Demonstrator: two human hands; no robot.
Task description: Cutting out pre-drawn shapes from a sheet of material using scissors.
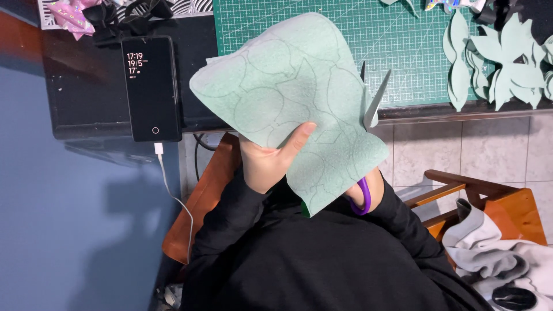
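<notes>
Above the lap, the left hand pinches a pale green felt sheet marked with outlines while the right hand, mostly hidden behind it, grips purple-handled scissors with blades parted at the sheet's edge, apparently mid-cut, ready to close along a traced line.

I see a pale mint-green felt sheet traced with dark curved outlines, scissors with purple plastic handles, a darker green gridded cutting mat, a black slab phone on its white cable, and black sleeves.
</notes>
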